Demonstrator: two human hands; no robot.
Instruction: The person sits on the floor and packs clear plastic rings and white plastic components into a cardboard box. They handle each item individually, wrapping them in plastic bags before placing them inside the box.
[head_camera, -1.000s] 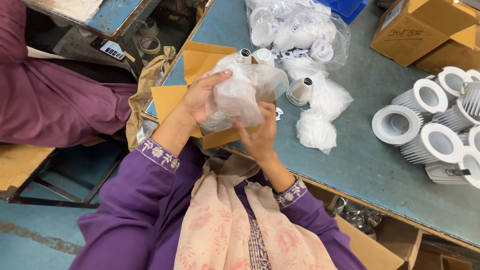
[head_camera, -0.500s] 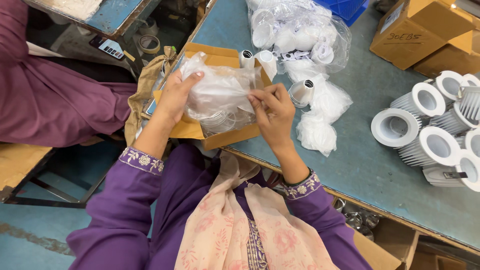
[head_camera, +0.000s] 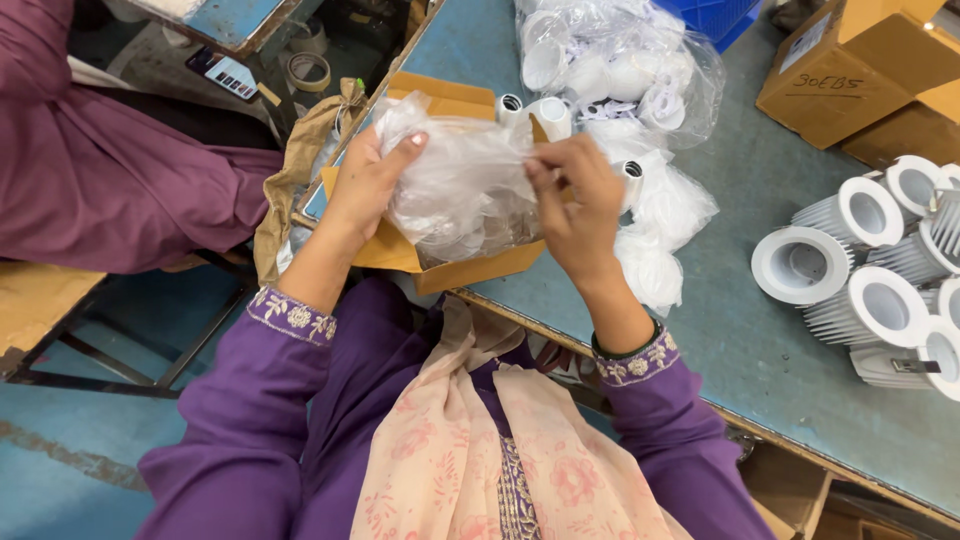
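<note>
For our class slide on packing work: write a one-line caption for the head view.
Both hands, left hand and right hand, hold a clear plastic bag over an open cardboard box.

open tan carton (head_camera: 470, 270) near edge, brown boxes (head_camera: 850, 75) far right

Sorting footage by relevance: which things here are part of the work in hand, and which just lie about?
In hand: left hand, right hand, clear plastic bag, small open carton.
Lying about: finned white housings, large bag of white parts, brown boxes, tape roll.

Blue-grey bench (head_camera: 760, 330): boxes (head_camera: 850, 70), lamp housings (head_camera: 860, 270)
</note>
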